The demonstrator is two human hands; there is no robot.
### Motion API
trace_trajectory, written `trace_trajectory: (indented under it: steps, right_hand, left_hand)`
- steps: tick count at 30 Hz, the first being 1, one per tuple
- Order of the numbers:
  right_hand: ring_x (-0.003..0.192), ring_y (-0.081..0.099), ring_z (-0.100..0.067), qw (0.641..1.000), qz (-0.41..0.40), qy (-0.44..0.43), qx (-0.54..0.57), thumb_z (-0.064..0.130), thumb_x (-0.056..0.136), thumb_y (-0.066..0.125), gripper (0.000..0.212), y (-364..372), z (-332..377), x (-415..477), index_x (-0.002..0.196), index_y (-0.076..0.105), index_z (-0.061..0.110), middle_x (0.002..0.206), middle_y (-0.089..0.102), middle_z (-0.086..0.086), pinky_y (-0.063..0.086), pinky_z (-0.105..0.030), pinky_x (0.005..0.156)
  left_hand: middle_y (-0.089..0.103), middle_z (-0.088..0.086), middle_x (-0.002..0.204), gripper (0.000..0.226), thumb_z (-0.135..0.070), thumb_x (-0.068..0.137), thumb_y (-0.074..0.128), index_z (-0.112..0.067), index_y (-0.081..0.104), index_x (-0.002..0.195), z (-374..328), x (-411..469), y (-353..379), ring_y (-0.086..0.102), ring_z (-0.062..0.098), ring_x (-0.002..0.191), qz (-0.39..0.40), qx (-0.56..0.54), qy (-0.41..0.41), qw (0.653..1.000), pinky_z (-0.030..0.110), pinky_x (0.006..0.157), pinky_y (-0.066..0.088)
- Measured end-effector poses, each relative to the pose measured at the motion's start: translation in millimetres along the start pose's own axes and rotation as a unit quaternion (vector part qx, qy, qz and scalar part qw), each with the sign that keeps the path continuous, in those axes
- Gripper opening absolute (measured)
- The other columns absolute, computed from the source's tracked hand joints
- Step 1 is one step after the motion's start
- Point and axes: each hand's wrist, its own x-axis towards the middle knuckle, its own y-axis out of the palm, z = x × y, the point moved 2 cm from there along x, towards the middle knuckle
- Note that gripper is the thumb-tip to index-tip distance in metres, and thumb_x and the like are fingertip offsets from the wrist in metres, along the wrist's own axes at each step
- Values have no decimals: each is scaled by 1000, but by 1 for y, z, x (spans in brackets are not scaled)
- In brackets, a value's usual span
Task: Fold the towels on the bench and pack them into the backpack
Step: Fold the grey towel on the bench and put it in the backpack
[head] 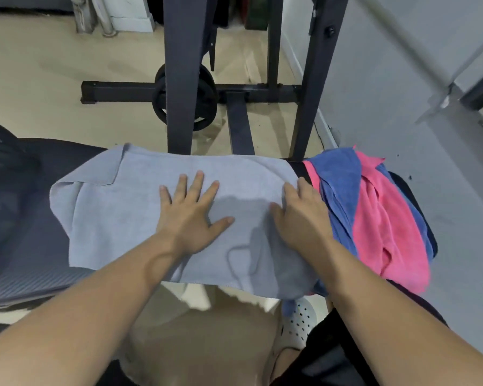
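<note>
While the grey towel lies spread across the desk, both hands are laid on top of it and neither grips anything. The left hand is flat, palm down, fingers straight and splayed, resting near the middle of the cloth. The right hand lies beside it, thumb pointing toward the left hand, fingers extended over the towel's right-hand edge. Judged from this placing, the hands are pressing and smoothing the cloth so it lies even before a fold is made.

Beyond the left hand's little finger, the towel's far corner is turned back on itself, and its near edge hangs off the desk below both wrists. A fold proper does not appear made.

Just outside the right hand, touching the grey towel's edge, a blue towel and a pink towel lie heaped together, unfolded, presumably set aside to keep the working area free.

Well out past the left hand sits a dark fabric mass; whether it is the backpack cannot be told. Nothing is seen packed.

Ahead of the fingertips, on the floor, stand a dark metal frame and a weight plate.
</note>
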Motion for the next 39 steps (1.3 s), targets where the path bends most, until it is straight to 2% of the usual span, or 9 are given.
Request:
trace_trajectory:
  steps: [3, 7, 9, 16, 22, 25, 29, 32, 39]
  right_hand:
    - [127, 43, -46, 998, 4, 48, 36, 57, 91, 20, 76, 1, -5, 3, 141, 47, 7, 139, 47, -29, 39, -53, 105]
    - [114, 51, -39, 981, -18, 81, 175, 25, 102, 40, 39, -19, -9, 25, 135, 55, 11, 124, 61, -19, 38, -40, 93]
    - [96, 53, -31, 977, 19, 64, 201, 11, 98, 46, 22, -22, -9, 37, 112, 63, 9, 105, 63, -15, 36, -31, 72]
    - [86, 55, -24, 982, 75, 15, 173, 26, 95, 60, 14, -22, 12, 46, 104, 56, 15, 97, 58, -4, 40, -32, 70]
    - [68, 48, -16, 936, 34, 33, 349, 30, 95, 62, 22, -37, 12, 41, 95, 46, 16, 80, 54, 0, 39, -29, 57]
    - [70, 54, -11, 900, 32, 88, 425, 23, 87, 72, 20, -46, 4, 43, 99, 59, 17, 87, 59, 1, 43, -17, 51]
    - [85, 64, -15, 860, 15, 143, 489, 7, 84, 64, 19, -46, -9, 49, 96, 73, 19, 92, 69, 4, 55, -30, 74]
    - [84, 61, -14, 869, 9, 143, 474, 1, 86, 58, 40, -39, -13, 53, 120, 71, 18, 103, 66, 4, 53, -28, 73]
    - [140, 44, -27, 957, -7, 107, 270, 6, 93, 53, 61, -51, -32, 73, 152, 41, 11, 153, 45, -8, 36, -28, 108]
  left_hand:
    - [-20, -8, 166, 94, -92, 78, 9, -44, -9, 157, 3, -1, 8, -18, 27, 153, 26, 10, -33, 999, 65, 118, -5]
    - [-23, -11, 165, 94, -94, 76, 3, -47, -13, 155, 16, -14, 9, -22, 23, 152, 25, 15, -55, 998, 62, 119, -6]
    - [-21, -10, 165, 93, -93, 76, 3, -46, -12, 155, 22, -19, 9, -21, 24, 152, 25, 16, -68, 997, 63, 119, -7]
    - [-18, -10, 166, 93, -92, 78, 6, -46, -10, 156, 30, -26, 8, -20, 23, 153, 21, 7, -79, 997, 60, 120, -9]
    - [-18, -11, 166, 92, -92, 79, 8, -46, -9, 156, 33, -26, 11, -19, 22, 153, 11, 5, -78, 997, 59, 120, -8]
    - [-17, -10, 166, 92, -92, 79, 8, -45, -8, 157, 33, -26, 11, -18, 23, 153, 9, 6, -78, 997, 60, 121, -7]
    - [-15, -7, 167, 92, -90, 79, 8, -43, -5, 158, 31, -27, 9, -16, 25, 154, 9, 4, -79, 997, 60, 121, -5]
    - [-13, -3, 168, 92, -89, 80, 8, -42, -4, 158, 21, -29, 8, -14, 28, 154, 9, 11, -77, 997, 62, 120, -3]
    - [-22, 0, 166, 101, -95, 75, 8, -40, -9, 158, -27, -11, 12, -22, 29, 152, 22, -11, -59, 998, 64, 118, -10]
